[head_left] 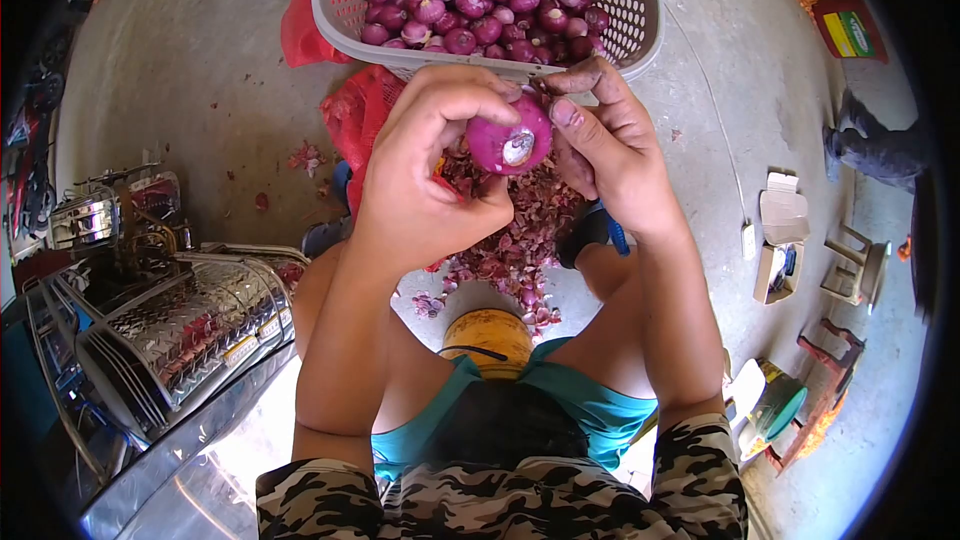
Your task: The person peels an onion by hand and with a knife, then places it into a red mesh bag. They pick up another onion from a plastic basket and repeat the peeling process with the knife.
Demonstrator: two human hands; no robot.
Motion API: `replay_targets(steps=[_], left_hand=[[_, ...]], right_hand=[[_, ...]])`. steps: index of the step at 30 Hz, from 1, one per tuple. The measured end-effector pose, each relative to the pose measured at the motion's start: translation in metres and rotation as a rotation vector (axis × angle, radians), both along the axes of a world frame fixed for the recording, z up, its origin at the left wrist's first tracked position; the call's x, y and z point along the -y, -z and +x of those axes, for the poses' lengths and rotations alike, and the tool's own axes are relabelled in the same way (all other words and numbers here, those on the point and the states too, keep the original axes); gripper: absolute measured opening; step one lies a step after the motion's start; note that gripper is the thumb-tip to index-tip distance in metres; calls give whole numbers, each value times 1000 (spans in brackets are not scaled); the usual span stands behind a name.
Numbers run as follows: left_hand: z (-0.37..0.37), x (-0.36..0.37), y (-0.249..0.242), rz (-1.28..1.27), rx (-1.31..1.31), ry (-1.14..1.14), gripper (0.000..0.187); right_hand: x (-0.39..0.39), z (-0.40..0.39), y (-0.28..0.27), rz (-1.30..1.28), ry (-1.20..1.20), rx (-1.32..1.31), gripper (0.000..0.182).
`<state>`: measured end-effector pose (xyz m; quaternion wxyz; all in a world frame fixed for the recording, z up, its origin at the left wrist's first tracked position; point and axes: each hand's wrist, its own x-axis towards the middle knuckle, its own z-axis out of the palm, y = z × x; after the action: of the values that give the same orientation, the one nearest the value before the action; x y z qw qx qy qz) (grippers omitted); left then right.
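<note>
My left hand (425, 165) is closed round a purple-red onion (495, 148), its thumb below and fingers above. The onion's skin looks smooth and shiny, with a pale cut end facing me. At its upper right edge, the thumb and forefinger of my right hand (610, 140) pinch a dark scrap of onion skin (541, 88). Beneath both hands, a heap of dry onion peelings (520, 225) covers the floor between my feet. Beyond them stands a grey plastic basket (335, 25) holding many red onions (480, 5).
Red mesh sacking (350, 115) lies left of the peelings. A yellow bucket (490, 335) is between my legs. Shiny metal vehicle parts (190, 325) crowd the left. At right are a cardboard box (778, 265), a small stool (855, 265) and a cable with a socket strip (748, 240).
</note>
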<state>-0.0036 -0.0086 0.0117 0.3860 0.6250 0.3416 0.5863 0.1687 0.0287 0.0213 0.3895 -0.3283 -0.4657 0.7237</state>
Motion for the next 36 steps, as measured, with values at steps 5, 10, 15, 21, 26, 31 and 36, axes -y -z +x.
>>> replay_targets(steps=[5,10,15,21,26,31,36], left_hand=[[0,0,-1,47,2,16,49],[0,0,-3,91,25,10,46],[-1,-2,1,66,67,-20,47],[-2,-2,2,53,38,-54,48],[-2,-3,4,70,-86,-142,45],[0,-4,3,84,-147,-198,46],[3,-3,0,36,-149,-137,49]], right_hand=[[-2,-1,1,-19,9,5,14],[-5,-1,6,-48,39,13,16],[-4,-2,-6,-99,38,-10,26],[1,3,-7,-33,-83,-32,36],[5,2,-5,27,-101,3,36],[7,-1,-8,44,-123,48,33],[7,-3,-4,102,-48,96,27]])
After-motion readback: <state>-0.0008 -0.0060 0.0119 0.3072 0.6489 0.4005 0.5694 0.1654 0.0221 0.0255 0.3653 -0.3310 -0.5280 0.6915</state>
